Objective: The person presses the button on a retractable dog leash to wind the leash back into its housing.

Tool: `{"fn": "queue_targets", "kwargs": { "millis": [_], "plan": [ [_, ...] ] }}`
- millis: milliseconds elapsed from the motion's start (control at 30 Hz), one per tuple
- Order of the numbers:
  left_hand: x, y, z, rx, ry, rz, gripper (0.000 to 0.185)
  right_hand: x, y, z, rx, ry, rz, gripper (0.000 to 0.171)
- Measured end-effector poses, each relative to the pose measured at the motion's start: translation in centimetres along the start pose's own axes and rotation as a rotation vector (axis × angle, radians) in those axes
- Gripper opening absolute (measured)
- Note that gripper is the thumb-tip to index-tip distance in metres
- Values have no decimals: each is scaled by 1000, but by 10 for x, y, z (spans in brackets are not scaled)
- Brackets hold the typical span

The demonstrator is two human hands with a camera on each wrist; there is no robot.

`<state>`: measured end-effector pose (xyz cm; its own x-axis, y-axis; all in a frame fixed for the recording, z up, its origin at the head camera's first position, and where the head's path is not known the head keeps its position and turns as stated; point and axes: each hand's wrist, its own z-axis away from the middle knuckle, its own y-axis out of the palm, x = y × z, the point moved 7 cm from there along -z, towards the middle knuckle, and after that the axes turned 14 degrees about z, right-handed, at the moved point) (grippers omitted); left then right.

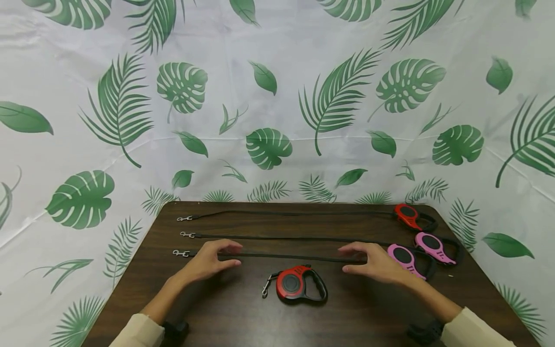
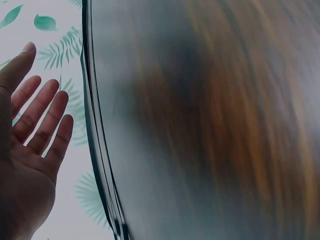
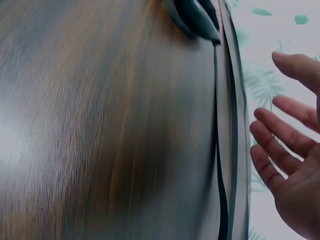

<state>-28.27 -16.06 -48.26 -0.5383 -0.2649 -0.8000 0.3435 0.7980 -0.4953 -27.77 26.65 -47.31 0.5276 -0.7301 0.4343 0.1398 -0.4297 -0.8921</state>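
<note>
Four retractable dog leashes lie on a dark wooden table. A red one sits fully reeled in at the front centre, between my hands. A red leash and two pink leashes lie at the right with black cords pulled out to the left, ending in metal clips. My left hand hovers open over the nearest cord, palm down. Over the same cord, beside the nearer pink case, my right hand spreads its fingers. Both wrist views show straight fingers holding nothing.
A white cloth with green leaves hangs behind and around the table. The table's far edge runs just past the farthest cord. Bare wood lies in front of the reeled-in red leash.
</note>
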Motion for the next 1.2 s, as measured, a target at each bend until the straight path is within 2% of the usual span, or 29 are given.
{"fn": "queue_targets", "kwargs": {
  "millis": [300, 533, 633, 867, 1100, 1200],
  "plan": [
    [5, -34, 19, -75, -17, -54, 41, -21, -25, 21, -19, -27, 36, 42],
    [10, -53, 30, -111, -41, -124, 42, -38, -48, 36, -54, -47, 88, 41],
    [12, -60, 34, -128, -38, -141, 41, -43, -55, 41, -60, -49, 94, 41],
    [19, -72, 41, -154, -71, -190, 38, -57, -69, 57, -100, -56, 185, 44],
    [25, -84, 47, -190, -86, -239, 37, -69, -78, 67, -112, -116, 122, 47],
    [27, -88, 48, -191, -92, -248, 37, -75, -81, 74, -124, -137, 138, 47]
  ]
}}
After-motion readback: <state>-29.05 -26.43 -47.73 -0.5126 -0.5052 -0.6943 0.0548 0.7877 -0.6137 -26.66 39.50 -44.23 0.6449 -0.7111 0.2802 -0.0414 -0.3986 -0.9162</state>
